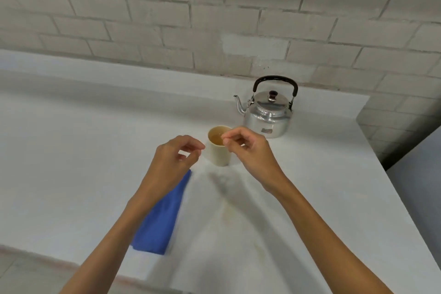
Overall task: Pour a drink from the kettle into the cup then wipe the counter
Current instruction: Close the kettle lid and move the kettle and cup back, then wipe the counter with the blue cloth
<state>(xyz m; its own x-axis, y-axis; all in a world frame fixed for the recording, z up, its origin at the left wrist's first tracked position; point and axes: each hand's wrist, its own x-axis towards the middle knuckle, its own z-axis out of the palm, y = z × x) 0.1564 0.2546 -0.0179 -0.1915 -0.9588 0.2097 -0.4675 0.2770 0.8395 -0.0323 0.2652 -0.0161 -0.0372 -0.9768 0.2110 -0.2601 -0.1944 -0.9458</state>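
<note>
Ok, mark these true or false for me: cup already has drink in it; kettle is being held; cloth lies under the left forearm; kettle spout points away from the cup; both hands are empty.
1. The cup already holds drink: true, amber liquid shows inside.
2. The kettle is being held: false, it stands on the counter untouched.
3. The blue cloth lies under the left forearm: true.
4. The kettle spout points away from the cup: false, it points left, toward the cup's side.
5. The left hand and right hand hold nothing: true.
</note>
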